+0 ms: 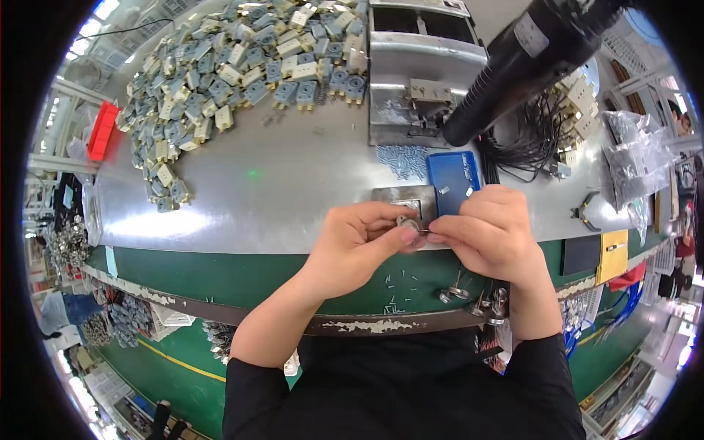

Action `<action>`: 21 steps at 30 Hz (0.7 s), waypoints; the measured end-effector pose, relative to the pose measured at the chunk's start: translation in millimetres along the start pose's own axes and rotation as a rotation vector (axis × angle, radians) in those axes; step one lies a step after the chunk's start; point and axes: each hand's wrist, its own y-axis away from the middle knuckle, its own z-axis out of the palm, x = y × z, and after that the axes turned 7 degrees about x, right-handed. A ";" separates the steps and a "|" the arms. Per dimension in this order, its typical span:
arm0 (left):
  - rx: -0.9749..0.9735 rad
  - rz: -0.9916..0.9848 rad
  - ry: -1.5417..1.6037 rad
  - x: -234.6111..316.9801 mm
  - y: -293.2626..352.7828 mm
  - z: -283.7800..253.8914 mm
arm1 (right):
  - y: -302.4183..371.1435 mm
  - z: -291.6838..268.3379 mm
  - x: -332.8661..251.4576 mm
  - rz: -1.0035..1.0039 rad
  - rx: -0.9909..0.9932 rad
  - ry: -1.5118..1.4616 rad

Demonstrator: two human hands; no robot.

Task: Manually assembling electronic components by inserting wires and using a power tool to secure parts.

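My left hand (352, 246) is closed on a small round metal part (402, 220), pinched between thumb and fingers. At its right side my right hand (495, 231) pinches a thin dark pin or wire end (425, 231) against the part; its exact kind is too small to tell. Both hands meet over the front edge of the metal plate, just before a flat steel fixture block (385, 194). Right behind them lies a shallow blue tray (453, 172) with a few small pieces in it. A heap of small bluish screws (403, 161) sits left of the tray.
Grey-and-cream switch-like units (249, 73) pile up at the back left. A black cylindrical arm (513, 70) slants over a metal machine (403, 66). Black cables (524, 143) and pliers (585, 211) lie right. Loose screws (396, 293) and round metal parts (495, 304) rest on the green front strip.
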 end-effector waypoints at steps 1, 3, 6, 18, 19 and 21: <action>-0.003 -0.010 0.002 -0.6 0.3 0.4 | -0.2 -0.8 -0.3 0.011 -0.002 0.000; -0.049 0.145 0.009 -1.2 1.2 0.4 | -1.6 -3.3 -1.1 0.092 0.031 -0.132; -0.100 0.141 0.045 -1.8 4.1 2.5 | -1.2 -8.2 -1.6 0.190 -0.012 -0.262; -0.371 0.062 0.358 -22.6 -5.8 -7.0 | 2.7 -2.9 -1.9 0.296 0.030 -0.420; -0.369 0.065 0.356 -26.2 -5.9 -6.1 | 3.2 -1.3 -1.5 0.292 0.031 -0.422; -0.453 -0.026 0.602 -30.7 -4.9 0.6 | 5.4 2.3 0.0 0.253 0.042 -0.462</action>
